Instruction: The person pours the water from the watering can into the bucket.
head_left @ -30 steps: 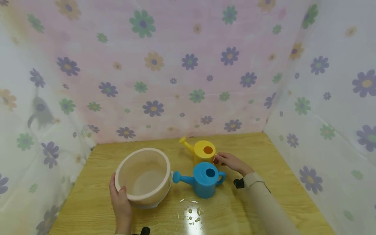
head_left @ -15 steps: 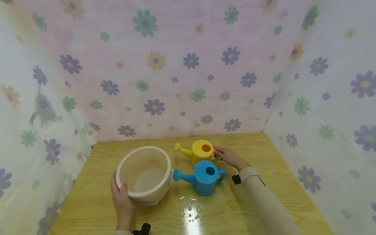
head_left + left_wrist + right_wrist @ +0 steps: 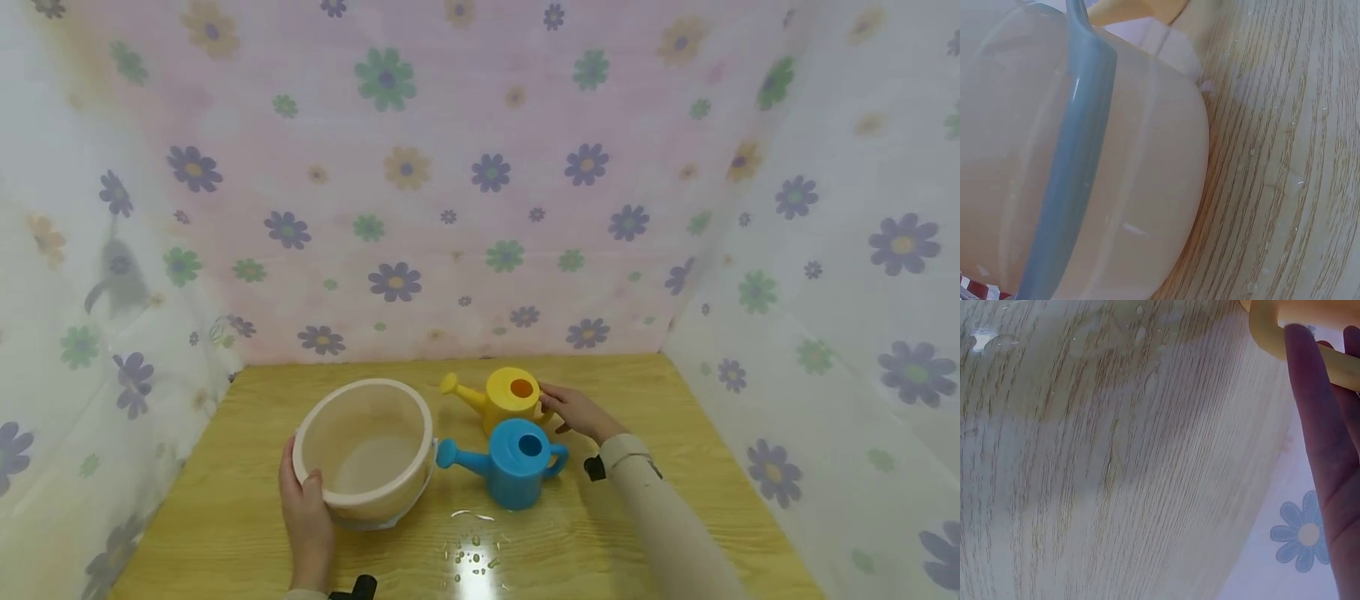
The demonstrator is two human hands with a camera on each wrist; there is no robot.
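My left hand [image 3: 309,508] holds the near left side of a cream bucket [image 3: 375,492], thumb over its rim. The bucket stands upright; its grey-blue carrying handle [image 3: 1075,150] hangs along the side in the left wrist view. At the back, a yellow watering can [image 3: 501,408] stands with its spout to the left. My right hand [image 3: 581,412] grips its handle [image 3: 1266,328], fingers curled about it in the right wrist view. A blue watering can [image 3: 513,479] stands just in front of the yellow one, its spout head near the bucket and its handle facing right.
Water drops and a small puddle [image 3: 472,550] lie on the wood-grain table [image 3: 600,533] in front of the blue can. Flowered cloth walls [image 3: 450,233] enclose the table at the back and both sides.
The yellow watering can has shifted a little left, with my right hand now higher on its handle. The bucket, left hand and blue can stay about where they were; the head view tilts slightly.
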